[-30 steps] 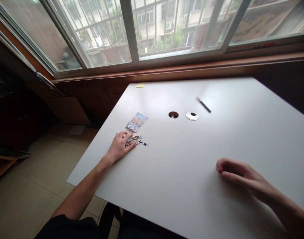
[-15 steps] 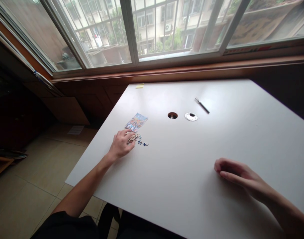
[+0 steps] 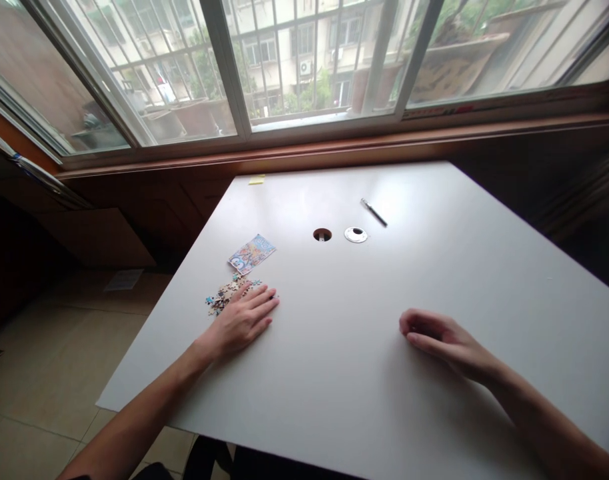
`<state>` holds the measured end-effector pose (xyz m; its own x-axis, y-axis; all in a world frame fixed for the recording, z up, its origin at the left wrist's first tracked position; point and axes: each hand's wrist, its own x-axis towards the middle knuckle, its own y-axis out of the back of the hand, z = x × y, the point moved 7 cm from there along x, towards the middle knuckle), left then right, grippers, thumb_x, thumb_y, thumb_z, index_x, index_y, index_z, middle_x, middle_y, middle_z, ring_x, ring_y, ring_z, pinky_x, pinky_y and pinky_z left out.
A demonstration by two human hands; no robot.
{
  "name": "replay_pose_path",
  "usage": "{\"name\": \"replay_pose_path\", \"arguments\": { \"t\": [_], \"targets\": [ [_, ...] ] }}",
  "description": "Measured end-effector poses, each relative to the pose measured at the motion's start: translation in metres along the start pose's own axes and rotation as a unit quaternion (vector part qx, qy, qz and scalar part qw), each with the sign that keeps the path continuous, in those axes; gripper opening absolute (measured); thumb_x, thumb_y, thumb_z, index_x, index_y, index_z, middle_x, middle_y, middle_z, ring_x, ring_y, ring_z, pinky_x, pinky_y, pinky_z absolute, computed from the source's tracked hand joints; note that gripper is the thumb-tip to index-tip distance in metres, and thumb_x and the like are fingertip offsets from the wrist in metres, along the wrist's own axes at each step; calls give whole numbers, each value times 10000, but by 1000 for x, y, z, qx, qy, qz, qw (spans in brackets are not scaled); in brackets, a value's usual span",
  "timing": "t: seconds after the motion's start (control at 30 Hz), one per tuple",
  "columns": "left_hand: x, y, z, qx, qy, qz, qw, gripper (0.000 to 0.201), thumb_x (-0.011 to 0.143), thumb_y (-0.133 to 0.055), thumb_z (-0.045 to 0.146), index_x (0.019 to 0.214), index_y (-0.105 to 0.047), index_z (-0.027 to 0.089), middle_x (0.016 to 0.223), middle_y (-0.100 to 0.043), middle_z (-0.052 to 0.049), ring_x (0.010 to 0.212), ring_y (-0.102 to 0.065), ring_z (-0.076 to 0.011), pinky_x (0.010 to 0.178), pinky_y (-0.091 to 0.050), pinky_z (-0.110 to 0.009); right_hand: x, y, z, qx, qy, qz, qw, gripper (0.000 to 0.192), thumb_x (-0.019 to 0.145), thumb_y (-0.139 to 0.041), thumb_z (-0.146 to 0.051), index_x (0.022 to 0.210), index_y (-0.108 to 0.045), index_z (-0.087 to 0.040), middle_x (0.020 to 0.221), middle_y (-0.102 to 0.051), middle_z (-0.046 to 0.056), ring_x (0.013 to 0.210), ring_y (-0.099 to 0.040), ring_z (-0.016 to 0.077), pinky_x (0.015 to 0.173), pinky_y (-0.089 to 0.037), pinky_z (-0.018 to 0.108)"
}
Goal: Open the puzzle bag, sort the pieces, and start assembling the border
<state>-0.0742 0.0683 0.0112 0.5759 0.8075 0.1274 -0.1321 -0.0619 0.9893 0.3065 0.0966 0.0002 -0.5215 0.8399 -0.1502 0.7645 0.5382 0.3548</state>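
Note:
My left hand (image 3: 244,319) lies palm down, fingers stretched out, over the near right side of a pile of jigsaw puzzle pieces (image 3: 219,301). Some pieces are hidden beneath the hand, and a few show at its fingertips. Just beyond the pile is a small printed picture card (image 3: 253,254) in blue and orange. To the right, my right hand (image 3: 442,337) rests on its side on the white table (image 3: 324,373). Its fingers curl loosely, with a gap between them and the thumb, and nothing shows inside.
A pen (image 3: 373,213) lies near the far side of the table. Left of it are a round metal cover (image 3: 356,235) and a cable hole (image 3: 322,235). A yellow sticky note (image 3: 256,179) is at the far edge, below the window (image 3: 242,80).
My left hand has shifted to the near right side of the pile and flattened, uncovering more pieces on the left. The view has turned right. My right hand keeps its curled pose.

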Motion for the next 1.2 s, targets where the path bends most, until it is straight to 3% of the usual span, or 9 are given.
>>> {"name": "replay_pose_path", "arguments": {
  "t": [0.13, 0.27, 0.37, 0.47, 0.57, 0.63, 0.77, 0.97, 1.2],
  "targets": [
    [-12, 5, -16, 11, 39, 79, 996, 343, 1008, -467, 284, 1327, -595, 269, 1418, -593, -59, 1331, -537, -257, 1207, -285, -518, -1, -4, -3, -33, 20, 8, 999, 309, 929, -563, -504, 872, -592, -202, 822, -573, 29, 760, -521, 189, 684, -448, 304],
    [-14, 14, -20, 9, 90, 149, 985, 227, 979, -516, 304, 1134, -667, 237, 1362, -614, -93, 1306, -533, -300, 1129, -393, -520, -1, -15, -9, -115, 45, 27, 992, 264, 983, -486, -439, 861, -550, -213, 739, -526, -9, 613, -455, 137, 574, -405, 264],
    [1, 16, 15, -8, 76, 114, 991, 296, 982, -512, 352, 1231, -626, 238, 1386, -600, -86, 1326, -511, -304, 1159, -356, -522, -2, -27, -29, -215, 87, 87, 969, 206, 995, -451, -362, 880, -547, -220, 740, -569, 8, 628, -511, 156, 602, -458, 289],
    [23, 9, 65, -23, 21, 44, 999, 585, 1001, -458, 451, 1530, -370, 217, 1564, -421, -97, 1462, -364, -304, 1231, -251, -513, -5, -51, -54, -343, 159, 119, 918, 203, 967, -474, -291, 1101, -598, -201, 1118, -669, 123, 1034, -614, 263, 882, -522, 413],
    [40, -7, 96, -37, -15, -3, 999, 820, 976, -421, 609, 1617, -132, 187, 1655, -204, -112, 1543, -176, -319, 1262, -157, -521, -3, -79, -54, -462, 181, 111, 861, 606, 948, -513, -346, 1500, -385, -132, 1558, -403, 174, 1445, -341, 343, 1132, -382, 504],
    [46, -23, 100, -47, -13, -32, 998, 898, 953, -386, 691, 1620, -97, 165, 1662, -143, -131, 1547, -148, -333, 1260, -135, -538, 1, -91, -43, -510, 180, 112, 834, 776, 949, -508, -391, 1589, -195, -84, 1623, -270, 191, 1502, -231, 350, 1177, -318, 529],
    [47, -43, 93, -63, 0, -59, 996, 923, 942, -345, 736, 1621, -69, 175, 1667, -92, -118, 1553, -132, -306, 1270, -82, -519, 6, -102, -20, -545, 183, 111, 811, 891, 962, -472, -477, 1610, -15, -70, 1626, -221, 211, 1508, -217, 342, 1195, -269, 559],
    [45, -38, 95, -67, 3, -42, 997, 933, 936, -360, 737, 1623, -41, 193, 1666, -107, -107, 1556, -125, -289, 1278, -64, -493, 5, -101, -19, -552, 173, 109, 808, 900, 970, -454, -495, 1611, 25, -84, 1637, -177, 199, 1517, -187, 334, 1203, -254, 554],
    [47, -43, 96, -91, 14, -64, 994, 927, 939, -341, 744, 1618, -94, 163, 1669, -72, -111, 1561, -85, -288, 1278, -27, -511, 7, -102, -15, -538, 175, 109, 818, 892, 967, -471, -485, 1614, 2, -92, 1629, -214, 206, 1509, -213, 341, 1205, -245, 565]
  ]
}}
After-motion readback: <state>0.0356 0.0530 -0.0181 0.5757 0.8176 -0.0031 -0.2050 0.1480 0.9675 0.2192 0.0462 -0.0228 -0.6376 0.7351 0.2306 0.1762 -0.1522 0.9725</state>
